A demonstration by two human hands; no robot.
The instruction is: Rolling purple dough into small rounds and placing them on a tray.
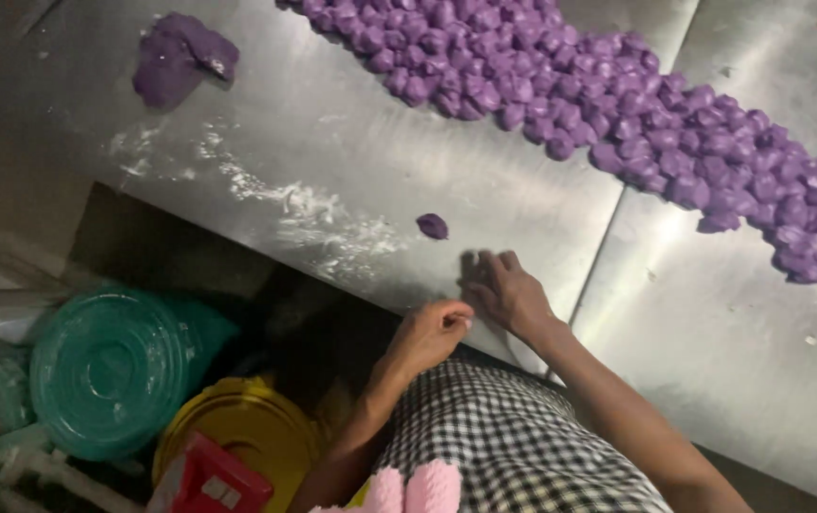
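Resting right hand (506,290) flat on steel table (332,152) | left hand (432,328) curled

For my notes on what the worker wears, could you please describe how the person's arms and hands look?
Both arms are bare from above the elbow down to the left hand and right hand: no gloves, watch, rings or bracelets show. No sleeves reach the forearms. At the body is a black-and-white checked garment with a pink fluffy trim.

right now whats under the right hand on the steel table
The right hand lies palm down, fingers spread, on the steel table. Only bare metal shows around it; anything beneath the palm is covered. A small purple dough piece sits apart.
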